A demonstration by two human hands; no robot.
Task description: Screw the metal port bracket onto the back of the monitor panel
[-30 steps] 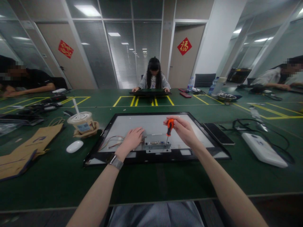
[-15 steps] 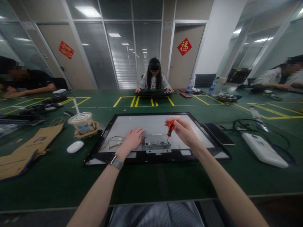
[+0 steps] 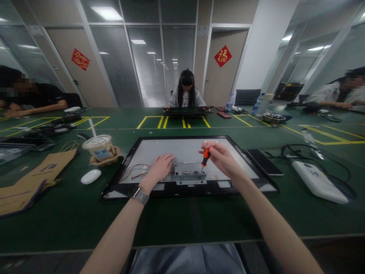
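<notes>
A flat display panel (image 3: 242,164) with a black frame and a pale back lies on the green table in front of me. Near its front edge sits a metal bracket (image 3: 190,176) with video connectors on its face. My right hand (image 3: 221,158) grips an orange and black screwdriver (image 3: 205,155), whose shaft points down at the right part of the bracket. My left hand (image 3: 162,166) rests flat, fingers extended, on the panel just left of the bracket. Thin coloured wires (image 3: 136,172) run out beside that hand.
To the left stand a drink cup (image 3: 99,147) with a straw, a white oval case (image 3: 91,177) and a paper bag (image 3: 42,171). A phone (image 3: 264,161), a white power bank (image 3: 318,182) and black cables lie right. Other people sit around the table.
The screwdriver's handle has shifted slightly and my right fingers have moved a little around it. My left hand stays put. The person opposite has tilted the dark panel they hold.
</notes>
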